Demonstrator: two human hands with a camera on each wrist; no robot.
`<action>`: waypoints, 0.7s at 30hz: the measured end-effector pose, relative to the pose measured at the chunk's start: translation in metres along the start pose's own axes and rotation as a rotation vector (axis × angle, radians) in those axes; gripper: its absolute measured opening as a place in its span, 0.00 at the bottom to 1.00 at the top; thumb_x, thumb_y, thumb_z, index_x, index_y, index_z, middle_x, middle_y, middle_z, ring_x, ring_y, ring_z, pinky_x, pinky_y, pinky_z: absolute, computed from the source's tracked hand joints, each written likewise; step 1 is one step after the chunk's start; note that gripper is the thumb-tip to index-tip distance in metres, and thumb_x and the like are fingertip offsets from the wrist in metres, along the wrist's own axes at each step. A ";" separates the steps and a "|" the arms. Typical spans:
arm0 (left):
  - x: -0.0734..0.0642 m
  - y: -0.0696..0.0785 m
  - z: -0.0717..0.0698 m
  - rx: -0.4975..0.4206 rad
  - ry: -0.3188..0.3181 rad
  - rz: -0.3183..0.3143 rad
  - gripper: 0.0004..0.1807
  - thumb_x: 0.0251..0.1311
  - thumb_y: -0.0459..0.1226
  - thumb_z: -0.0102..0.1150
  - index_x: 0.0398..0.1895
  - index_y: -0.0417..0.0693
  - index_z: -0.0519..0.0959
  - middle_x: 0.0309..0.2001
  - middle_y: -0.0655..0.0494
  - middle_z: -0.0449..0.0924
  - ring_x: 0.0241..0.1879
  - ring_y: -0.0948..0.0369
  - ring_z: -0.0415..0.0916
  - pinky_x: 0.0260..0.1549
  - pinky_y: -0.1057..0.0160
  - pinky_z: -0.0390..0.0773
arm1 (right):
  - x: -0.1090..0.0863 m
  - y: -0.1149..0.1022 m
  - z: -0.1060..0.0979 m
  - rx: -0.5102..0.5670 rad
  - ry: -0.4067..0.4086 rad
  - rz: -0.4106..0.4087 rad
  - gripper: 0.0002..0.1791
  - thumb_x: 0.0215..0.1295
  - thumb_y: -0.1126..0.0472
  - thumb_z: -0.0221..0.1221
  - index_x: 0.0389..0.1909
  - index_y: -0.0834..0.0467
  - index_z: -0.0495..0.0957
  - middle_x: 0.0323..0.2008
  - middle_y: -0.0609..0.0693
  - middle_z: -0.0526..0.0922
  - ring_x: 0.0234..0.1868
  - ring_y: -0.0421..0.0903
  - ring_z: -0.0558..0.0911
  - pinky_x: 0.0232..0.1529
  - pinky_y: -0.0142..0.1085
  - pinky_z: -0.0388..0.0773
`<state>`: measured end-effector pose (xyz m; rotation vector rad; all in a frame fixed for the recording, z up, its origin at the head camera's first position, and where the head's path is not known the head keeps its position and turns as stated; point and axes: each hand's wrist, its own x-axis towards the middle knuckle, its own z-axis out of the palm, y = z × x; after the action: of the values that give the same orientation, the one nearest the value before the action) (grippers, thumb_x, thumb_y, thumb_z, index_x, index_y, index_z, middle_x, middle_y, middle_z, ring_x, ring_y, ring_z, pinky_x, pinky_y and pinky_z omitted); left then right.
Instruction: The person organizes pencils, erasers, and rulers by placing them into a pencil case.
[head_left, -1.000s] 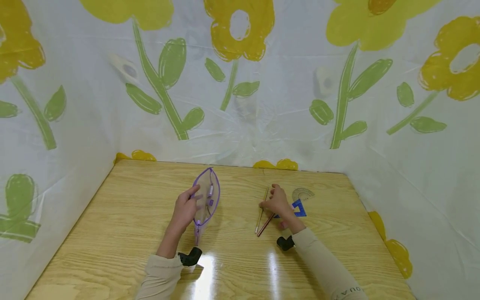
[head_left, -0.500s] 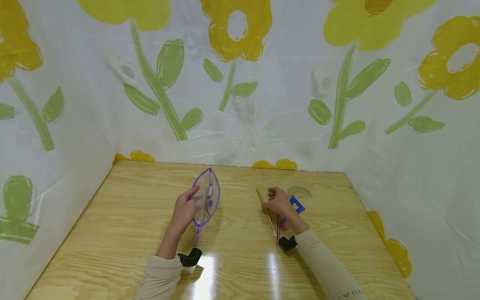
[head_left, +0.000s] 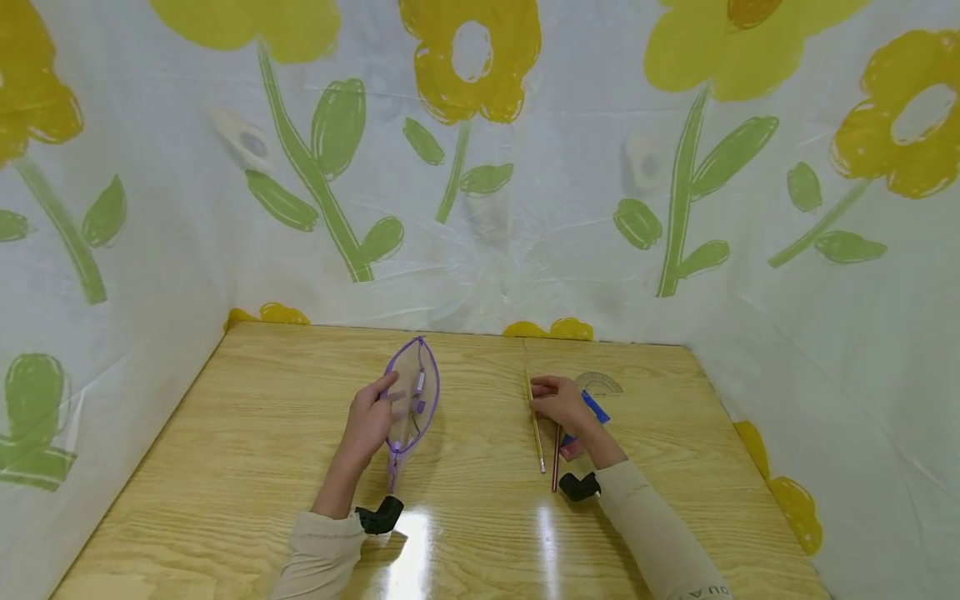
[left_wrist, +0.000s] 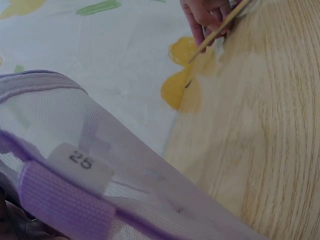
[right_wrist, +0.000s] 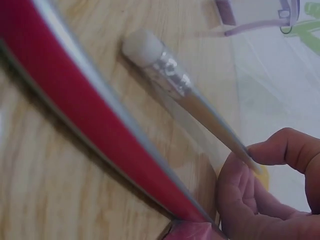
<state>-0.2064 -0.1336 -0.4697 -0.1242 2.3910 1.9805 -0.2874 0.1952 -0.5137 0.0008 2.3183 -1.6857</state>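
My left hand holds a see-through mesh zip pouch by its near side, its purple-edged mouth spread wide. A white tag marked 25 shows on the pouch in the left wrist view. My right hand pinches a yellow pencil between thumb and fingers; its white eraser end points toward the front of the table. Beside it lies a red pencil with silver stripes. A pink eraser and a blue set square are partly hidden by my right hand and wrist.
A clear protractor lies behind the set square. The wooden table meets a white flower-printed cloth at its back and sides. Black wrist mounts hang under both wrists.
The yellow pencil has swung in my right hand, its eraser end moving right, and now lies nearly straight. The red pencil has turned and shifted right. My left hand and the pouch stay put.
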 end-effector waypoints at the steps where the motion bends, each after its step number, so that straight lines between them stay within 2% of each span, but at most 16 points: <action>1: 0.000 0.000 0.000 -0.003 0.001 0.000 0.32 0.67 0.26 0.31 0.76 0.31 0.58 0.78 0.37 0.55 0.76 0.41 0.57 0.70 0.44 0.68 | 0.000 0.001 0.000 0.004 0.000 -0.001 0.29 0.61 0.75 0.60 0.66 0.72 0.71 0.55 0.67 0.77 0.48 0.49 0.81 0.39 0.32 0.85; 9: -0.001 0.000 -0.001 0.026 -0.004 0.009 0.33 0.66 0.27 0.31 0.76 0.31 0.58 0.78 0.37 0.55 0.77 0.41 0.52 0.74 0.43 0.62 | 0.001 0.002 0.000 0.019 -0.016 -0.018 0.29 0.60 0.76 0.59 0.64 0.75 0.71 0.55 0.68 0.77 0.47 0.48 0.81 0.37 0.29 0.82; 16: -0.002 0.001 -0.001 -0.029 0.005 0.009 0.31 0.68 0.27 0.32 0.76 0.30 0.58 0.78 0.37 0.55 0.74 0.40 0.61 0.70 0.44 0.69 | 0.000 0.001 0.000 0.089 -0.072 0.026 0.30 0.63 0.76 0.58 0.67 0.72 0.68 0.56 0.67 0.75 0.42 0.46 0.82 0.37 0.31 0.85; 21: -0.002 0.001 0.000 -0.042 0.002 0.009 0.31 0.69 0.27 0.34 0.76 0.30 0.58 0.78 0.37 0.55 0.75 0.41 0.57 0.69 0.45 0.70 | -0.001 -0.002 0.001 0.165 -0.123 0.054 0.32 0.64 0.77 0.57 0.70 0.71 0.65 0.59 0.68 0.71 0.41 0.47 0.84 0.41 0.34 0.88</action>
<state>-0.2044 -0.1337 -0.4685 -0.1162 2.3562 2.0359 -0.2864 0.1935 -0.5117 -0.0072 2.0682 -1.7916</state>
